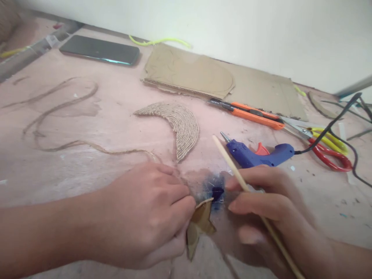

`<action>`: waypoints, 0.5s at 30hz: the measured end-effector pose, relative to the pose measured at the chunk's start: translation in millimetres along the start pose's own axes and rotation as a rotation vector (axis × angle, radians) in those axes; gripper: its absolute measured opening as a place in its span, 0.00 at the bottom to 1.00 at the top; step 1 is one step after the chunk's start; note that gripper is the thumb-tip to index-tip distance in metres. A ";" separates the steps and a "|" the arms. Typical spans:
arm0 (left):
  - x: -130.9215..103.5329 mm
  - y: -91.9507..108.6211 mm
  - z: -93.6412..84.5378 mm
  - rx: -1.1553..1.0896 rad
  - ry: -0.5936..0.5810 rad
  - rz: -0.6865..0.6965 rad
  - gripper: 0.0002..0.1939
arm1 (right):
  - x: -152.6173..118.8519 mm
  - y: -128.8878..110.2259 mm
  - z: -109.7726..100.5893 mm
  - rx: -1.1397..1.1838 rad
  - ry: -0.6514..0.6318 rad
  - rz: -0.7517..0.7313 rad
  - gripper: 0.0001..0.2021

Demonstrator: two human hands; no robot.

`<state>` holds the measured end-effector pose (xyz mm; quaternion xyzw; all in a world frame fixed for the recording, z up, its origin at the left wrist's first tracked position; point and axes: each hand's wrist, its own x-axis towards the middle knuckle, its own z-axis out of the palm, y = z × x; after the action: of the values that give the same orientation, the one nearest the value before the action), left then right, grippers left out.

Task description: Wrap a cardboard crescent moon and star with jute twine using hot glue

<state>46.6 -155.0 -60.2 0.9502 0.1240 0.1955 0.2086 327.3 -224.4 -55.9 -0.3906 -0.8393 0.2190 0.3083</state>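
Note:
My left hand (151, 217) pinches a small star-shaped cardboard piece (200, 224) near the table's front edge. A strand of jute twine (87, 145) trails from under this hand across the table to the left. My right hand (270, 209) holds a thin wooden stick (232, 166) that slants up and away from me; its fingers sit just right of the cardboard piece. Beyond the hands lies a crescent shape (181, 124) covered in coiled twine. A blue hot glue gun (258, 153) lies on its side just behind my right hand.
An orange utility knife (250, 114), scissors with red and yellow handles (322, 141) and the glue gun's black cord (340, 120) lie at the right. Corrugated cardboard sheets (203, 73) sit at the back by the wall, a phone (100, 50) at back left.

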 end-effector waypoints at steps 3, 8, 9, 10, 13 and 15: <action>-0.8 0.6 -0.3 -0.005 -0.026 0.005 0.16 | 9.8 4.2 11.7 -0.114 -0.049 -0.081 0.14; -0.7 0.7 0.2 0.018 -0.021 0.006 0.16 | 17.9 2.8 16.2 -0.172 -0.098 -0.053 0.16; -0.2 0.4 0.2 0.024 -0.023 -0.006 0.16 | 18.5 2.2 16.0 -0.171 -0.106 -0.043 0.16; 0.3 -0.1 0.0 0.024 -0.018 -0.016 0.16 | 18.8 1.7 15.9 -0.168 -0.114 -0.037 0.16; 1.7 -1.9 -0.8 -0.016 0.016 -0.046 0.17 | 19.1 0.5 15.4 -0.170 -0.131 -0.026 0.16; 2.4 -3.0 -1.5 -0.045 0.041 -0.066 0.17 | 19.0 -0.2 15.0 -0.180 -0.133 -0.024 0.16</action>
<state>47.6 -151.1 -59.5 0.9364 0.1549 0.2109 0.2338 307.3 -211.4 -60.0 -0.3915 -0.8787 0.1645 0.2182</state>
